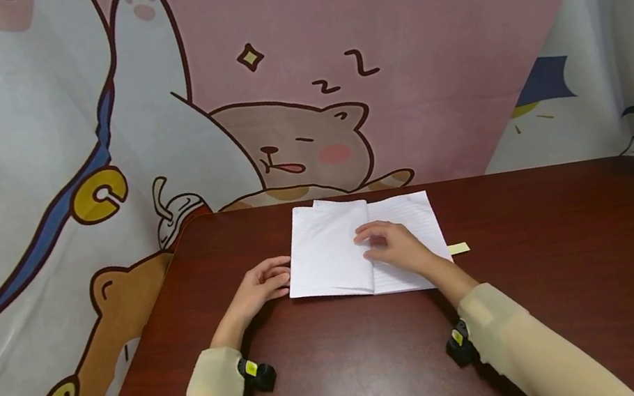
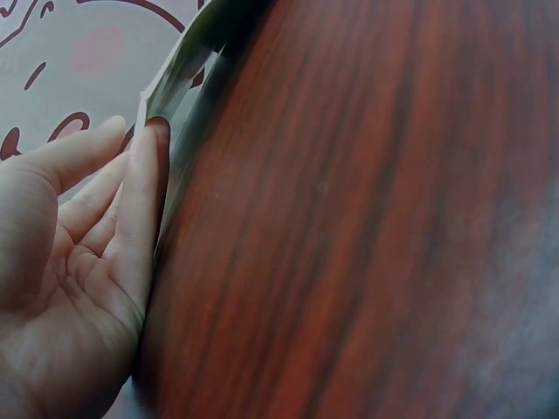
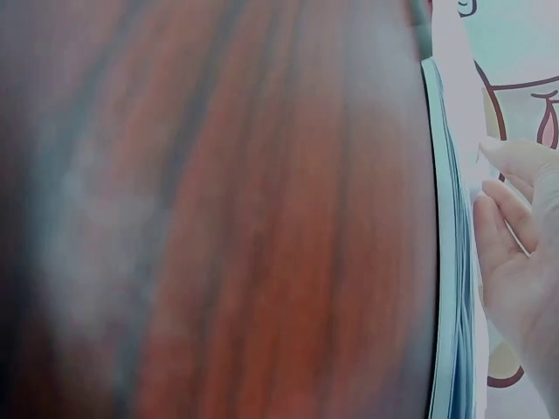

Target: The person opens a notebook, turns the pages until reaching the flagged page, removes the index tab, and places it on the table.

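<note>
An open notebook (image 1: 327, 253) with white, faintly lined pages lies on the dark reddish-brown table. At its left edge is my left hand (image 1: 259, 285); in the left wrist view the fingers (image 2: 140, 209) extend to the edge and hold nothing visible. My right hand (image 1: 398, 246) is over the pages near the centre fold, its fingers loosely bent and the fingertips at the left page. From the side, the right wrist view shows the notebook's stacked pages (image 3: 456, 262) beside the right hand (image 3: 524, 253). Whether a sheet lies between those fingers is not visible.
A pale yellow tab (image 1: 458, 248) sticks out from the notebook's right side. The wooden tabletop (image 1: 592, 277) extends around the notebook. Behind it hangs a cartoon-printed cloth (image 1: 421, 31), which also lines the left side. Small black cameras (image 1: 262, 376) are strapped to both wrists.
</note>
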